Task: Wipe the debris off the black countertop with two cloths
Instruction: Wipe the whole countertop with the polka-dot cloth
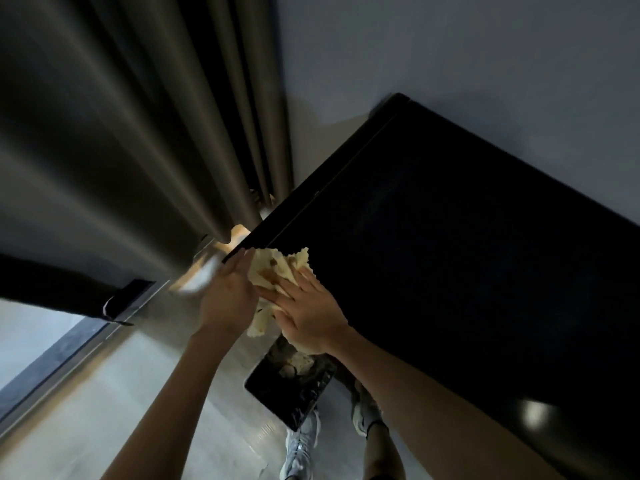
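Note:
A crumpled pale yellow cloth (277,268) with brown stains lies at the near left edge of the black countertop (450,237). My right hand (308,313) presses flat on the cloth with its fingers spread. My left hand (230,292) is at the counter's edge, fingers extended beside the cloth and touching its left side. Part of the cloth hangs down below the edge between my hands. A second cloth cannot be told apart from the first.
A black bin (291,386) holding scraps stands on the floor below the counter edge. Dark curtains (138,133) hang at the left, beside a window frame (69,348). My shoes (301,445) are on the grey floor.

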{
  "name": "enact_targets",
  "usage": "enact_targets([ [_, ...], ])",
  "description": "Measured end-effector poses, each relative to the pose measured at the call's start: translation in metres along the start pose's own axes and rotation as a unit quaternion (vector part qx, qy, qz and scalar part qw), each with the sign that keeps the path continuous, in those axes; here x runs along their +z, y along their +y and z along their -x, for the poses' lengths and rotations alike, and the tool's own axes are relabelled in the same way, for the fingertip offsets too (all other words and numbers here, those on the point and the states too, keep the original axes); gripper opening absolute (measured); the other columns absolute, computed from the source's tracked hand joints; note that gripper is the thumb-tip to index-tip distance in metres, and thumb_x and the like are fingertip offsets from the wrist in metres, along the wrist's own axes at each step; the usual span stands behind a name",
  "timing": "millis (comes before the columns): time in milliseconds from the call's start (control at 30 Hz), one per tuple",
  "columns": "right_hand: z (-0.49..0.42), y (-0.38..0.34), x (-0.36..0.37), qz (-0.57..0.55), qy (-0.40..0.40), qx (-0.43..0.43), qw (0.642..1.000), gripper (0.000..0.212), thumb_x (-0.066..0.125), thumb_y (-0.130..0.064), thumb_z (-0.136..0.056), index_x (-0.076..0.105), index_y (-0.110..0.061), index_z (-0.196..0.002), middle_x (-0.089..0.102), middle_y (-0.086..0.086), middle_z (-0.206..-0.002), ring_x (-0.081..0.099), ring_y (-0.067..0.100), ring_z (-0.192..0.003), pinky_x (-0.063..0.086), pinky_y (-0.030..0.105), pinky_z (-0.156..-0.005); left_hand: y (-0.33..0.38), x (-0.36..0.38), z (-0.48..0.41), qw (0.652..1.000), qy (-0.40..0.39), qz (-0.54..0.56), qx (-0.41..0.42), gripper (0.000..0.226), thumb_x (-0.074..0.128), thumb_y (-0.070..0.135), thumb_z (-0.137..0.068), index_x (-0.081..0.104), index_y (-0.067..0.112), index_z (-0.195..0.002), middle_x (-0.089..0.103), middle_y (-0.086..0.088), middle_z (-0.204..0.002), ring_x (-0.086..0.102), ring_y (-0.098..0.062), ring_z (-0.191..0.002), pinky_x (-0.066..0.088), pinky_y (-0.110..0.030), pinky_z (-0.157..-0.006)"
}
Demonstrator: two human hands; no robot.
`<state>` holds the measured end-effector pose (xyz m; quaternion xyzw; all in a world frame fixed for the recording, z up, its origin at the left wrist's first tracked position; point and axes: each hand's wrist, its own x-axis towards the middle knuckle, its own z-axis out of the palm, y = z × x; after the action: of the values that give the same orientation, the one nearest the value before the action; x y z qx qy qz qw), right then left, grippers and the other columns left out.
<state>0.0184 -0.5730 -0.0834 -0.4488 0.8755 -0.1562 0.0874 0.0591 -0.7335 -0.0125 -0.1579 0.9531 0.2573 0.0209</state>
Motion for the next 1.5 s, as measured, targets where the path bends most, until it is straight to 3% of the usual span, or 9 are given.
enact_targets([
  [167,-0.019,0.049,-0.011,0.002,0.043,0.054,0.998,0.05,0.031,-0.035,-0.097,0.031,-0.039,-0.147,0.025,-0.006,-0.158,0.018,0.023,-0.147,0.004,0.045,-0.121,0.021,0.02,-0.037,1.0,-0.004,-0.001,-0.015,0.052,0.043,0.002,-0.088,0.039,0.004,-0.14,0.042,-0.02,-0.142,0.039,-0.039,-0.129,0.04,-0.051,-0.103],
  [433,-0.059,0.214,-0.071,0.018,0.089,0.163,0.982,0.051,0.028,-0.037,-0.097,0.033,-0.035,-0.148,0.025,-0.005,-0.158,0.024,0.019,-0.143,0.009,0.042,-0.12,0.06,0.048,-0.107,0.992,-0.052,-0.107,-0.047,0.066,0.047,0.006,-0.086,0.024,0.011,-0.148,0.026,-0.024,-0.151,0.027,-0.037,-0.139,0.021,-0.048,-0.115],
  [567,-0.084,0.321,-0.105,0.117,0.015,0.216,0.969,0.065,0.014,-0.041,-0.09,0.014,-0.029,-0.153,0.017,0.005,-0.161,0.016,0.032,-0.146,0.01,0.054,-0.117,0.067,0.062,-0.121,0.985,-0.001,-0.154,-0.075,0.066,0.051,0.002,-0.08,0.035,0.009,-0.144,0.04,-0.026,-0.142,0.04,-0.046,-0.128,0.028,-0.053,-0.111],
  [767,-0.111,0.413,-0.138,0.111,0.044,0.349,0.93,0.056,0.023,-0.042,-0.099,0.01,-0.033,-0.153,0.001,0.001,-0.163,0.002,0.038,-0.147,-0.003,0.051,-0.118,0.072,0.073,-0.124,0.977,0.073,-0.166,-0.11,0.059,0.058,-0.004,-0.074,0.053,0.011,-0.132,0.057,-0.021,-0.127,0.052,-0.047,-0.109,0.049,-0.054,-0.084],
  [967,-0.149,0.38,-0.147,0.056,0.08,0.429,0.898,0.057,0.017,-0.041,-0.1,0.007,-0.026,-0.154,0.006,0.006,-0.162,0.002,0.04,-0.147,-0.003,0.053,-0.118,0.071,0.07,-0.123,0.98,0.086,-0.145,-0.106,0.057,0.057,-0.003,-0.078,0.053,0.013,-0.132,0.057,-0.019,-0.128,0.053,-0.044,-0.111,0.049,-0.052,-0.088],
  [1033,-0.168,0.347,-0.134,0.078,0.076,0.362,0.926,0.063,0.015,-0.042,-0.094,0.016,-0.018,-0.153,0.013,0.014,-0.16,0.009,0.045,-0.144,0.004,0.057,-0.117,0.067,0.065,-0.121,0.985,0.08,-0.129,-0.076,0.058,0.053,-0.003,-0.079,0.051,0.012,-0.134,0.056,-0.02,-0.13,0.053,-0.043,-0.111,0.047,-0.05,-0.091],
  [1167,-0.181,0.264,-0.101,0.053,0.036,0.232,0.971,0.053,0.025,-0.039,-0.098,0.023,-0.033,-0.151,0.016,0.0,-0.161,0.008,0.038,-0.146,0.003,0.051,-0.118,0.045,0.038,-0.116,0.997,0.07,0.02,-0.036,0.058,0.043,-0.005,-0.084,0.05,0.02,-0.136,0.059,-0.012,-0.13,0.055,-0.031,-0.115,0.042,-0.035,-0.096],
  [1300,-0.155,0.178,-0.07,0.039,0.014,0.152,0.988,0.052,0.027,-0.037,-0.096,0.028,-0.036,-0.148,0.02,-0.003,-0.16,0.003,0.033,-0.148,0.0,0.045,-0.12,0.021,0.015,-0.081,0.994,0.094,0.023,-0.056,0.055,0.043,-0.006,-0.087,0.047,0.017,-0.138,0.054,-0.018,-0.131,0.051,-0.036,-0.116,0.044,-0.046,-0.096],
  [1500,-0.092,0.045,-0.023,0.046,-0.032,0.042,0.998,0.057,0.025,-0.039,-0.094,0.021,-0.036,-0.151,0.014,-0.005,-0.161,0.006,0.032,-0.148,-0.001,0.045,-0.121,0.003,-0.007,-0.033,0.993,0.086,0.071,-0.037,0.053,0.04,-0.006,-0.09,0.042,0.011,-0.14,0.046,-0.015,-0.139,0.048,-0.033,-0.123,0.039,-0.038,-0.099],
])
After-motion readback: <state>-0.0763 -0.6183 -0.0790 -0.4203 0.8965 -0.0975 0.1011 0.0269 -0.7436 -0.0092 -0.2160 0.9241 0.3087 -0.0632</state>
